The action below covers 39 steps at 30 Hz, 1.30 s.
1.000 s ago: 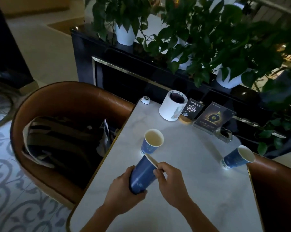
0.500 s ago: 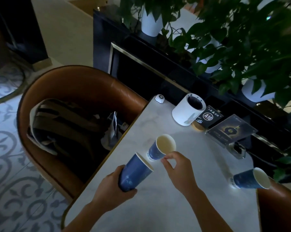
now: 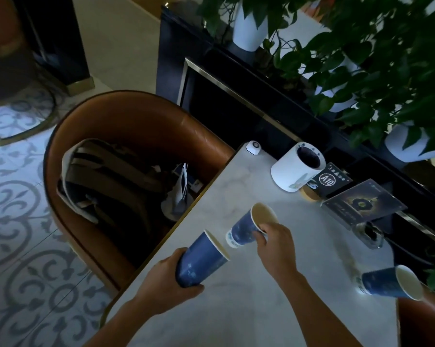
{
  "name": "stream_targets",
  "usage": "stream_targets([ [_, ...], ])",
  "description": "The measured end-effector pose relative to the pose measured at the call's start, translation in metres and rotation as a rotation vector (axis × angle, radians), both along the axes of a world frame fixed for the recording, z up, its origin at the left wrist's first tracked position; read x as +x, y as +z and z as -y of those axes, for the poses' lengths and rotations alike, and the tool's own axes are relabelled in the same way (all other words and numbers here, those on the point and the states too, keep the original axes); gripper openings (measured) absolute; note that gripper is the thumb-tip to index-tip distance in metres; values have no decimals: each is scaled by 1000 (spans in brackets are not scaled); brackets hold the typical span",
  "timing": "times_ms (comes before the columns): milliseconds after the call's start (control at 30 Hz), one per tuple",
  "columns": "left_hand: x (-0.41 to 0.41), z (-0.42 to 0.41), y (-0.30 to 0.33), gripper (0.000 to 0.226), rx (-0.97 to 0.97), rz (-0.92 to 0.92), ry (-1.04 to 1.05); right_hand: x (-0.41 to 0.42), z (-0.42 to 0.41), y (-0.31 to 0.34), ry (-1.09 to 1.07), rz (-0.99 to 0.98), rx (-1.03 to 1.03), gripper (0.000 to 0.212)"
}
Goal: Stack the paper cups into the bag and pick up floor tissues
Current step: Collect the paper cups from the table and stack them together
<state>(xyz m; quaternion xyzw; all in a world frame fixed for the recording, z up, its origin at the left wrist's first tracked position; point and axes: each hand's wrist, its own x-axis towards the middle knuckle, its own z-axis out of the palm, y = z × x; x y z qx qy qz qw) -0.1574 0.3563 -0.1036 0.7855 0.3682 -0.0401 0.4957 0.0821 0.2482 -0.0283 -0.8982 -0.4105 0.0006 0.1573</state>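
My left hand (image 3: pixel 161 284) grips a tall blue paper cup (image 3: pixel 201 261) by its base, tilted with its mouth up and to the right, over the white marble table (image 3: pixel 249 316). My right hand (image 3: pixel 276 249) pinches the rim of a second blue cup (image 3: pixel 246 227), which stands tilted just beyond the first. A third blue cup (image 3: pixel 389 284) stands at the table's right edge. A dark bag (image 3: pixel 111 181) lies in the brown chair (image 3: pixel 141 121) to the left. No floor tissue shows.
A white cylinder holder (image 3: pixel 294 171), an A10 table sign (image 3: pixel 330 179), a dark menu card (image 3: pixel 361 204) and a small white button (image 3: pixel 253 147) sit at the table's far end. Potted plants (image 3: pixel 361 58) line the black counter behind. Another brown chair (image 3: pixel 421 324) is at right.
My right hand let go of the cup in my left hand, reached forward and took the second cup by its rim, tilting it. The left hand moved its cup leftward.
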Motion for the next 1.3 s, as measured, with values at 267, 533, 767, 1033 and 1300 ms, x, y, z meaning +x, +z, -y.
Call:
stream_targets([
  [267,-10,1,-4,85,18,-20,-57,-8,18,28,-107,-72,98,23],
  [533,-21,10,-4,85,62,-29,-130,-21,50,66,-190,-187,292,9],
  [767,-37,19,7,90,27,73,-132,-44,81,83,-177,-311,377,15],
  [1033,-50,29,20,86,55,103,-212,-78,93,89,-118,-396,407,20],
  [1300,-59,32,30,87,109,119,-242,-100,93,81,-95,-441,408,25],
])
